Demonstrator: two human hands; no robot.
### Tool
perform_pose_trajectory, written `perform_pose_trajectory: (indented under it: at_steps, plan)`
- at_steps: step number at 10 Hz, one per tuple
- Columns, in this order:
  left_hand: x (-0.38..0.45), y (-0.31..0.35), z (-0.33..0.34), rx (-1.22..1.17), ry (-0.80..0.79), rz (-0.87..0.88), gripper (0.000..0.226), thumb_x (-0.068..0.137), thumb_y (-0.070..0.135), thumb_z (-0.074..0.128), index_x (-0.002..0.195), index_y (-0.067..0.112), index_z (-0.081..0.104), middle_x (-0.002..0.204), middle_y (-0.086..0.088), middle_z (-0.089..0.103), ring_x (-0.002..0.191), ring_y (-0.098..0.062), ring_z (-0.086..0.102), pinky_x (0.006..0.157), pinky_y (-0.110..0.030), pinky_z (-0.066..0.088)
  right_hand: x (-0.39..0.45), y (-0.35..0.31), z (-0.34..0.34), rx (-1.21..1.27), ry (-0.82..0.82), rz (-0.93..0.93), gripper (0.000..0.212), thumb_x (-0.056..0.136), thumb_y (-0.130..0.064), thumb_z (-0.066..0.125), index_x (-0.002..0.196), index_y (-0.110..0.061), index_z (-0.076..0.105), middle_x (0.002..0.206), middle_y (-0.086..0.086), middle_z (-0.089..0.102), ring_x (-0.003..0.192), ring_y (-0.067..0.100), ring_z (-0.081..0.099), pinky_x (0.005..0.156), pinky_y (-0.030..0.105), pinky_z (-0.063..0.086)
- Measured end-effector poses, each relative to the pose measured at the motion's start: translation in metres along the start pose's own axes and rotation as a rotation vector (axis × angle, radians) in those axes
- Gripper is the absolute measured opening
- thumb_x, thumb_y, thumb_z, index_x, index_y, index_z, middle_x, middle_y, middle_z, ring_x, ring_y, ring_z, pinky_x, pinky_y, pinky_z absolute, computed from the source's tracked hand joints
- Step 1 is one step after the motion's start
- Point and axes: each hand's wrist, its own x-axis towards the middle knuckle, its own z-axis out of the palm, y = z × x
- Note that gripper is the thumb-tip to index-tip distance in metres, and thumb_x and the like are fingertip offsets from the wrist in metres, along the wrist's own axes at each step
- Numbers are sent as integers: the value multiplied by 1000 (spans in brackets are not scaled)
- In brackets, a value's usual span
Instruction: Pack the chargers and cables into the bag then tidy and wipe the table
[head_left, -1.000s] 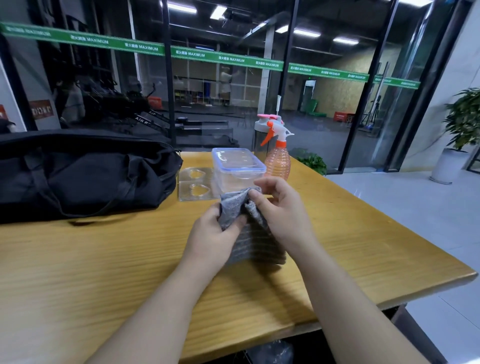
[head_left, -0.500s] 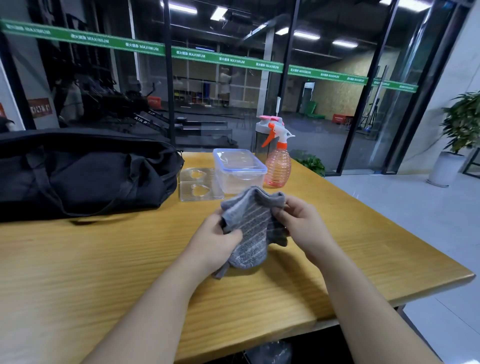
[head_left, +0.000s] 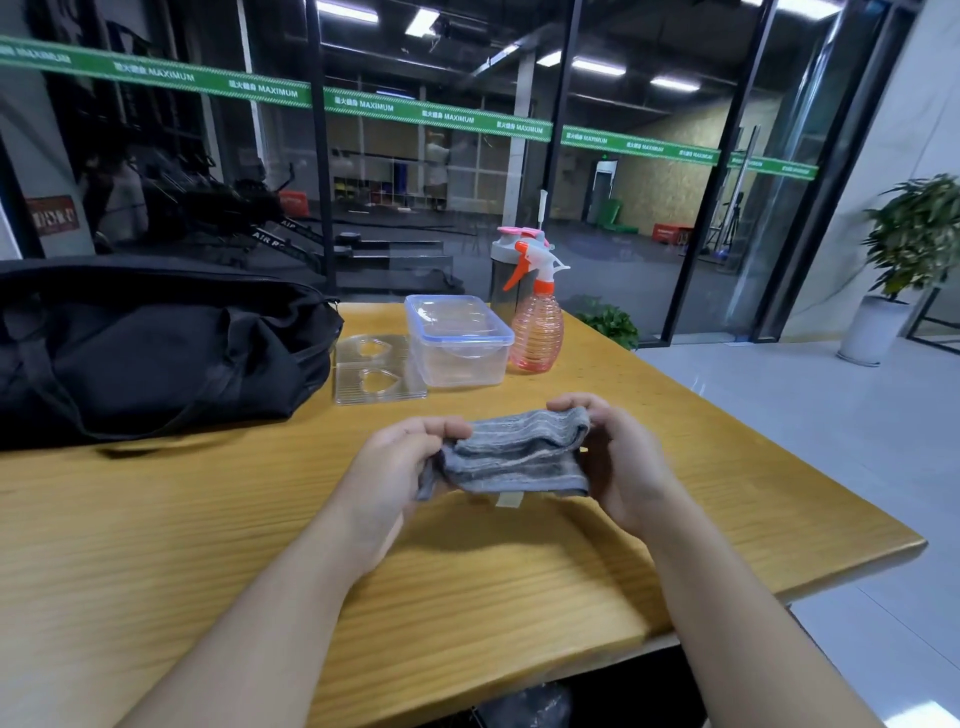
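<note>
Above the tabletop (head_left: 218, 545), with the bag (head_left: 156, 348) zipped at the far left, the folded cloth (head_left: 514, 454) hangs crosswise, its long axis left to right, left hand (head_left: 395, 467) and right hand (head_left: 618, 462) each pinching one end, both equally near for wiping.

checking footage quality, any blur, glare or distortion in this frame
Head view: wide-angle bending bows the green banner; ceiling lights reflect on the glass wall; the near table grain smears; cloth and both hands stay fairly sharp.
</note>
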Motion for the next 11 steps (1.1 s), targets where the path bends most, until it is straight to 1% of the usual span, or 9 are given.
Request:
perform_pose_trajectory:
  at_steps: [1,2,3,4,6,7,8,10,11]
  plan:
    - [4,-10,3,258,-41,36,23,95,15,46,94,18,69,113,6,63,95,-12,58,86,-32,48,3,-7,-7,-103,-19,62,30,96,-34,35,90,-18,61,80,4,62,64,20,58,45,25,46]
    - [13,-11,11,553,-142,81,22,94,17,50,111,20,63,129,15,45,99,5,51,74,-5,42,14,-5,-15,-389,89,52,22,90,-17,53,111,-23,54,97,6,59,71,18,59,53,27,50]
    - [30,-7,24,745,-219,110,33,94,20,51,127,18,54,141,10,31,122,0,40,103,-18,32,29,-2,-24,-420,265,-42,40,86,-13,62,121,-22,45,104,7,58,84,21,61,78,39,55]
    - [53,-3,39,860,-222,96,40,93,27,50,132,19,48,147,8,25,128,-8,38,109,-32,31,43,-8,-32,-529,397,-160,29,86,-18,65,113,-22,54,108,4,59,92,21,60,77,36,51]
    - [89,-9,66,1007,-252,108,16,94,23,48,106,16,56,120,4,35,95,-16,51,78,-21,40,75,-13,-45,-763,510,-246,31,89,-11,55,119,-20,57,113,2,54,76,9,52,58,23,40]
    - [105,-17,69,1039,-262,100,37,93,25,50,130,17,49,147,3,24,125,-11,40,91,-12,25,87,-7,-47,-840,539,-223,26,91,-9,48,112,-20,60,120,8,51,72,17,56,51,27,45]
    - [117,-26,67,1069,-285,100,41,93,26,50,133,20,46,154,2,14,135,-9,28,97,-13,19,95,-5,-46,-939,541,-179,26,92,-8,43,111,-11,61,119,9,46,69,21,57,38,23,43]
    - [134,-31,59,1117,-355,123,38,97,21,42,135,21,44,155,3,13,139,-7,21,99,-12,17,111,-8,-49,-1198,577,66,20,90,-14,48,72,-6,53,108,14,49,91,30,49,71,31,40]
    - [137,-27,51,1119,-330,133,38,97,19,38,134,22,45,155,5,14,138,-10,24,94,-8,19,115,3,-49,-1351,605,13,18,92,-20,46,98,-9,58,117,11,54,111,29,41,94,34,32]
